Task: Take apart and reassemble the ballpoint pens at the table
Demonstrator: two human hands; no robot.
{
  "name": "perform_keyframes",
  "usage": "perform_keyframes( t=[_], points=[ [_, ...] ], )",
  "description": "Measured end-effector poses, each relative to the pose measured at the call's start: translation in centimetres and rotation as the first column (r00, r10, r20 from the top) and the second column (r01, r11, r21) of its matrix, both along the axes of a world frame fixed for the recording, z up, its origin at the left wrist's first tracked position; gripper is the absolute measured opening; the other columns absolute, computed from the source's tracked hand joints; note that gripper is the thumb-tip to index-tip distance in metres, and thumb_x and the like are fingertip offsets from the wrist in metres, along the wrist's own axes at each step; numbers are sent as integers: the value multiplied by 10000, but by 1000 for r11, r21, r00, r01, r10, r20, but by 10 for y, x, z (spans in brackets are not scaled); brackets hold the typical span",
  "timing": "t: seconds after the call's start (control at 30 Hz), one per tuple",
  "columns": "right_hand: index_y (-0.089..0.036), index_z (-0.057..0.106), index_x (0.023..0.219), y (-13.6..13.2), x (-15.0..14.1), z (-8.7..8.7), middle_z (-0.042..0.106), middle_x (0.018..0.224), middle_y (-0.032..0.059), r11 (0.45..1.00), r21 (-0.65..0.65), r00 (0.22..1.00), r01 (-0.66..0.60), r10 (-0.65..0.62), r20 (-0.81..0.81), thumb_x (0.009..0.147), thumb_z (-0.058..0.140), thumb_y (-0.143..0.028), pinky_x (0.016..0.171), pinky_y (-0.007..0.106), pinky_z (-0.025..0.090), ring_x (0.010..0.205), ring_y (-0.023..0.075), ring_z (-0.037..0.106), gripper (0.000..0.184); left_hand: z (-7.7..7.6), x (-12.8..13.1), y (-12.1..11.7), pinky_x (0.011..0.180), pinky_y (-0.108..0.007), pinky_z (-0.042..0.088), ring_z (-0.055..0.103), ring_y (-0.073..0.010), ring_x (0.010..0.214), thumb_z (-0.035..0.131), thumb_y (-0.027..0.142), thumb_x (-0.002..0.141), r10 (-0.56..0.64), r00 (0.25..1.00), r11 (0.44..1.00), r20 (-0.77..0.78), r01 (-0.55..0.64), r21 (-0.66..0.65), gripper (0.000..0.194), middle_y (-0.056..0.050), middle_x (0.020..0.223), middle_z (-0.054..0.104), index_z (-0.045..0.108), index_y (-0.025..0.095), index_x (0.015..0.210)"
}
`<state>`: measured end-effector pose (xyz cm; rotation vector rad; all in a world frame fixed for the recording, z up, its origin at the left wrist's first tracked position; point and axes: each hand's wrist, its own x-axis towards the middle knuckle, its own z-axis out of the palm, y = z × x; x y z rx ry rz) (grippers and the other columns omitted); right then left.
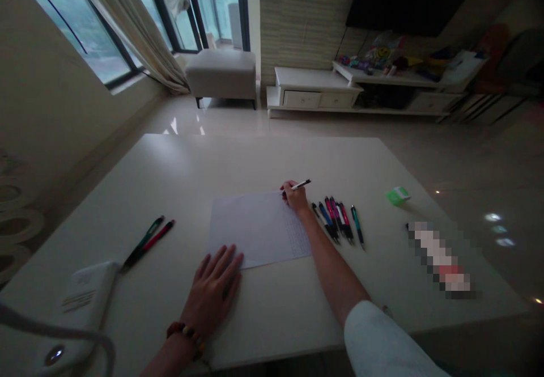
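We see the right hand [294, 197] pinching a light, stiff pen [302, 184] near its tip, at the far edge of the thin sheet of paper [255, 229]. The open left hand [211, 289] lies flat on the table [170, 167], its fingertips seemingly on the sheet's near corner.

The paper [255, 229] lies in the middle of the worktop [178, 161]. A row of pens [338, 222] lies to its right, and two pens [148, 243] lie to its left.
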<state>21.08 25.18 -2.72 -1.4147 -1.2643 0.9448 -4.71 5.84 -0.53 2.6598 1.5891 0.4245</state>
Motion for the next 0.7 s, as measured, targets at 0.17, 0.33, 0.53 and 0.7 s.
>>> perform_keyframes(
  t=[0.17, 0.33, 0.53, 0.7],
  points=[
    [-181, 533, 592, 3, 1, -3, 474, 465, -26, 999, 53, 982, 4, -13, 186, 707, 394, -224, 458, 199, 330, 467, 104, 455, 186, -1, -1, 0, 1029, -505, 302, 329, -235, 1281, 439, 324, 837, -5, 1000, 1000, -8, 5, -9, 491, -18, 1381, 379, 356, 331, 1321],
    [-190, 487, 522, 5, -1, -6, 469, 457, -20, 998, 69, 968, 3, -20, 249, 712, 395, -222, 455, 206, 294, 455, 99, 422, 214, -1, -1, -1, 1040, -500, 281, 312, -235, 1290, 432, 331, 842, 4, 1000, 1000, -27, -4, -19, 496, -13, 1395, 356, 343, 325, 1330],
    [-185, 505, 523, 3, -2, -7, 480, 460, -16, 999, 38, 962, 1, -11, 273, 710, 406, -215, 446, 208, 282, 449, 98, 418, 213, -1, -1, -1, 1042, -495, 273, 310, -228, 1292, 427, 336, 847, 4, 1000, 1000, -3, -4, -27, 486, -6, 1399, 350, 344, 329, 1326],
    [-176, 505, 514, 4, 0, -6, 467, 452, -17, 999, 53, 974, 11, -23, 226, 710, 393, -213, 453, 211, 306, 448, 99, 428, 228, 1, 0, -1, 1042, -487, 273, 327, -227, 1283, 415, 345, 853, 11, 999, 999, 35, -10, -37, 451, -9, 1382, 380, 388, 321, 1303]
  ],
)
